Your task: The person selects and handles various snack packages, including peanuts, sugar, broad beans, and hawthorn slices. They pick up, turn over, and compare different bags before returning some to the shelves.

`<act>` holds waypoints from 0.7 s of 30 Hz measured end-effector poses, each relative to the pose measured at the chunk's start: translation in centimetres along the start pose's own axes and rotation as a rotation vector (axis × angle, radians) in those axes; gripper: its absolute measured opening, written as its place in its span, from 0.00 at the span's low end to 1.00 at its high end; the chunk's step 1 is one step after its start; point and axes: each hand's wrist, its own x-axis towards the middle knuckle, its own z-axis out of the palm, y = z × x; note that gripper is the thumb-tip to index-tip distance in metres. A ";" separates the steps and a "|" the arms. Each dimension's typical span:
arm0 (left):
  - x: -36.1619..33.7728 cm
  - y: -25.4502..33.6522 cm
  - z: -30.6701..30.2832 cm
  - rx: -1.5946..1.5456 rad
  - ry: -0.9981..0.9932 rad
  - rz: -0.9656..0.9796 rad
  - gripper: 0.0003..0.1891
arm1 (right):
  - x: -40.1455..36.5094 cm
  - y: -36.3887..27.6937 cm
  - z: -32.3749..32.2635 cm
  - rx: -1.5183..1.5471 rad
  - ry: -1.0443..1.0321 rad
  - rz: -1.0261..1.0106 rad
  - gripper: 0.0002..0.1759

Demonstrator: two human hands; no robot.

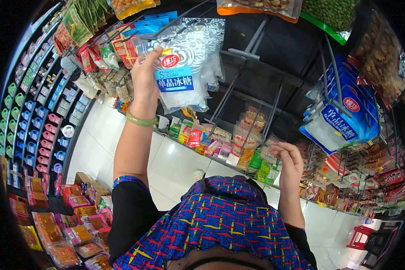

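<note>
While the left hand (pixel 145 74) clamps a sugar bag (pixel 182 80), right hand (pixel 291 165) half open, empty

Pink bottles (pixel 46 144) (shelved), white floor (pixel 92 146).

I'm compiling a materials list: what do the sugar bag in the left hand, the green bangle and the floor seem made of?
Sugar bag: probably glossy plastic film, partly see-through, with highlights.
Bangle: smooth, perhaps jade from its pale green, though glass or plastic could match.
Floor: likely polished tile, given joint lines and reflections.
</note>
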 end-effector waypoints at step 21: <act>6.8 -6.5 3.5 0.024 -0.040 -0.117 0.11 | 4.0 -8.4 -10.6 -0.277 0.602 -0.583 0.26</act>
